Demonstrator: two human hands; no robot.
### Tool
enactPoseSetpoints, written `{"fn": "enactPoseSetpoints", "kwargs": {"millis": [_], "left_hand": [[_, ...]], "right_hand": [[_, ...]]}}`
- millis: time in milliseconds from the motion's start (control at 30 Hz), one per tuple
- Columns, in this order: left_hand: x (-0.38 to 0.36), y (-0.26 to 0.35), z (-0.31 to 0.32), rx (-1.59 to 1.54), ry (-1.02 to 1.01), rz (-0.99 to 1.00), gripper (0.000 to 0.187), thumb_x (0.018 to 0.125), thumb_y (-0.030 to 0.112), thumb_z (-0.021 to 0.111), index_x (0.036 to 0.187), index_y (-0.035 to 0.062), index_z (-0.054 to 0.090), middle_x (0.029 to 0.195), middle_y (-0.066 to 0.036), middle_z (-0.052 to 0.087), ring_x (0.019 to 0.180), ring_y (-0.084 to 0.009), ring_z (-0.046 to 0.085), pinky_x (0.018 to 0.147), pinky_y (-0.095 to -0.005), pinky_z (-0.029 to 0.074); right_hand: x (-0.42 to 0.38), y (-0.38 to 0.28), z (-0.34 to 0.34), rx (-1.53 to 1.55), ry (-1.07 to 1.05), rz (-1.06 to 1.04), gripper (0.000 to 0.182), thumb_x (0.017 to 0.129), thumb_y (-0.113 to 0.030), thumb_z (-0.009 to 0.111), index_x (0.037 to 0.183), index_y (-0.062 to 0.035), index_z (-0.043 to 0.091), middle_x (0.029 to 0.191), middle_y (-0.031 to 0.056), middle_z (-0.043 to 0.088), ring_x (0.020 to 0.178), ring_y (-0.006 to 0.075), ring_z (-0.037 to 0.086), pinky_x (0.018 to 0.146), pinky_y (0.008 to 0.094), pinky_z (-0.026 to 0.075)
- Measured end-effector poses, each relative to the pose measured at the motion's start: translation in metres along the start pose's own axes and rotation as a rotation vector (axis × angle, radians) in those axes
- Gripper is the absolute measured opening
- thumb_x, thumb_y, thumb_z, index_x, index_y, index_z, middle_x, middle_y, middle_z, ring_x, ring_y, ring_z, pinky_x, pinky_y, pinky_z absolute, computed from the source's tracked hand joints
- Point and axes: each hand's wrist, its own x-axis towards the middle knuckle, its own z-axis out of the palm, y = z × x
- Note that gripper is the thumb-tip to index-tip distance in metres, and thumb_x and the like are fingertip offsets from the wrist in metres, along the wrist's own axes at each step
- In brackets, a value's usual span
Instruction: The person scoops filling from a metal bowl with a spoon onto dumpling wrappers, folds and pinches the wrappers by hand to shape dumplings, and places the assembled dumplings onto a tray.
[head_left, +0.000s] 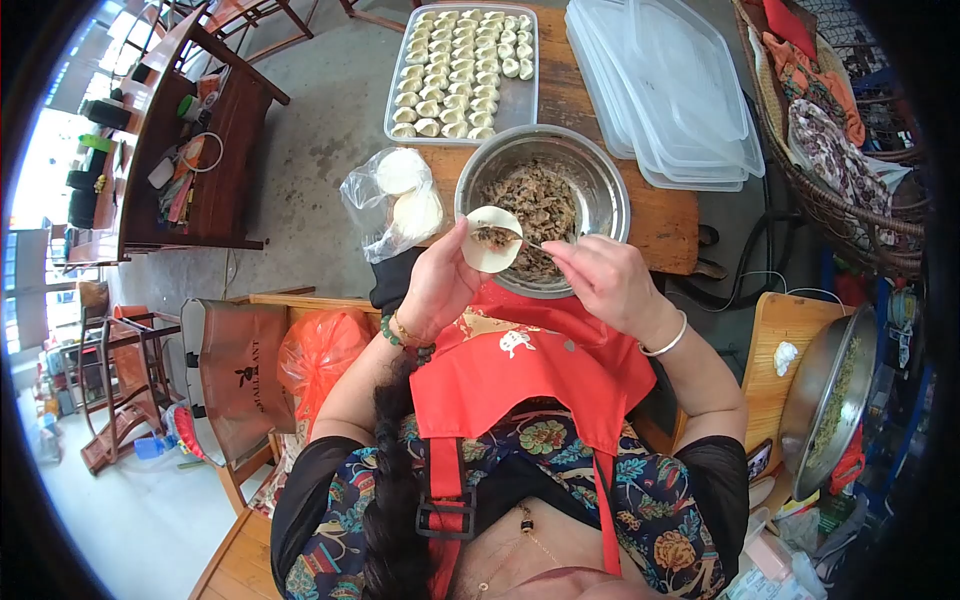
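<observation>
My left hand (442,280) holds a round dumpling wrapper (484,258) by its edge, in front of a metal bowl (618,205). A small mound of filling (493,237) lies on the wrapper. Pinched in my right hand (607,283) is a thin utensil (535,246) whose tip reaches the wrapper; its exact kind is hard to make out. Chopped brown filling (545,200) covers the bottom of the bowl. Left of the bowl, a clear plastic bag (365,205) holds stacked wrappers (417,215). Behind it, rows of folded dumplings (455,85) fill much of a plastic tray (520,110).
Stacked clear plastic lids or trays (665,90) stand at the back right of the wooden table (665,225). A wicker basket (850,215) with cloths is at far right. Another metal bowl (810,430) sits lower right. A brown bag (235,370) and a red plastic bag (320,350) are at left.
</observation>
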Motion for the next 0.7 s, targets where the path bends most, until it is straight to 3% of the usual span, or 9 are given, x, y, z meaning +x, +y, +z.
{"fn": "enactPoseSetpoints", "kwargs": {"millis": [300, 400, 467, 567, 700], "left_hand": [[0.002, -0.004, 0.005, -0.029, -0.056, 0.046, 0.047, 0.107, 0.031, 0.032, 0.135, -0.0041, 0.043, 0.133, -0.016, 0.056, 0.122, -0.0277, 0.056, 0.109, -0.0408, 0.041], [0.001, -0.007, 0.011, -0.039, -0.090, 0.130, 0.041, 0.106, 0.026, 0.041, 0.135, -0.0024, 0.044, 0.132, -0.014, 0.057, 0.121, -0.0246, 0.056, 0.106, -0.0391, 0.044], [0.001, -0.013, 0.008, 0.246, -0.044, 0.228, 0.037, 0.102, 0.017, 0.051, 0.135, -0.0006, 0.046, 0.129, -0.012, 0.059, 0.118, -0.0213, 0.058, 0.102, -0.0367, 0.047], [0.004, -0.015, -0.001, 0.208, -0.015, 0.159, 0.037, 0.098, 0.009, 0.057, 0.133, 0.0002, 0.048, 0.127, -0.011, 0.060, 0.115, -0.0196, 0.060, 0.099, -0.0344, 0.050], [0.004, -0.016, -0.002, 0.219, -0.022, 0.189, 0.034, 0.100, 0.008, 0.053, 0.132, -0.0007, 0.048, 0.128, -0.012, 0.059, 0.117, -0.0222, 0.059, 0.101, -0.0365, 0.048]], "right_hand": [[-0.007, -0.003, 0.007, -0.044, 0.143, 0.006, 0.032, 0.080, -0.001, 0.067, 0.112, -0.0014, 0.065, 0.074, 0.0101, 0.056, 0.066, 0.0266, 0.058, 0.058, 0.0383, 0.049], [-0.007, -0.005, 0.008, -0.046, 0.144, -0.016, 0.032, 0.080, -0.001, 0.067, 0.112, -0.0010, 0.065, 0.074, 0.0099, 0.056, 0.066, 0.0265, 0.058, 0.058, 0.0384, 0.049], [-0.007, -0.008, 0.006, -0.066, 0.132, -0.021, 0.032, 0.080, 0.000, 0.067, 0.112, -0.0007, 0.065, 0.073, 0.0100, 0.055, 0.066, 0.0269, 0.058, 0.058, 0.0385, 0.049], [-0.007, -0.010, 0.005, -0.089, 0.108, -0.033, 0.033, 0.079, 0.000, 0.067, 0.112, -0.0002, 0.065, 0.072, 0.0103, 0.054, 0.065, 0.0272, 0.057, 0.058, 0.0389, 0.049], [-0.008, -0.007, 0.007, -0.033, 0.144, -0.030, 0.032, 0.080, 0.001, 0.067, 0.112, -0.0007, 0.065, 0.071, 0.0105, 0.055, 0.064, 0.0270, 0.058, 0.057, 0.0390, 0.048]]}}
